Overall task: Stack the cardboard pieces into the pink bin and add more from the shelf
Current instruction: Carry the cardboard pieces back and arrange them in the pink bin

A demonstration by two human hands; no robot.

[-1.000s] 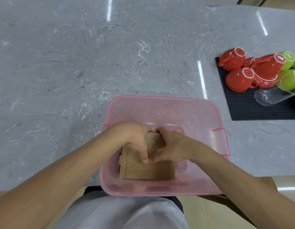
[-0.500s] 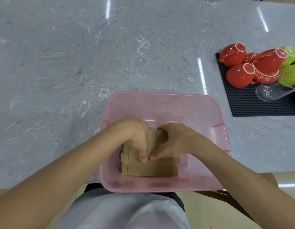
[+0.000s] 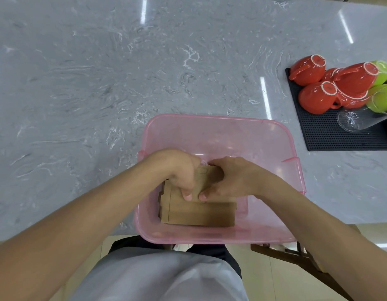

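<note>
Since the earlier frames, both hands had stayed pressed on the cardboard, and the bin sat a little lower and nearer in view as the camera shifted.

Nearest lay a pale, smooth garment over the person's lap (image 3: 157,276). Just beyond it, the pink bin (image 3: 212,131), translucent plastic with rounded corners and a moulded side handle, overhung the near edge of the countertop (image 3: 90,83). Flat brown cardboard pieces (image 3: 199,213), matte with notched left edges, lay stacked on the bin's floor toward the near wall.

The left hand (image 3: 177,170) curled over the stack's upper left part, fingers bent down onto the top sheet. The right hand (image 3: 231,179) was beside it, fingers likewise curled and gripping the top piece; the two thumbs nearly met.

Farther out spread the glossy grey marbled stone, veined white and streaked with reflected light. At the far right, a black perforated rubber mat (image 3: 327,137) held upturned glazed red cups (image 3: 316,98), green cups (image 3: 381,98) and a clear glass (image 3: 357,120) lying tipped.
</note>
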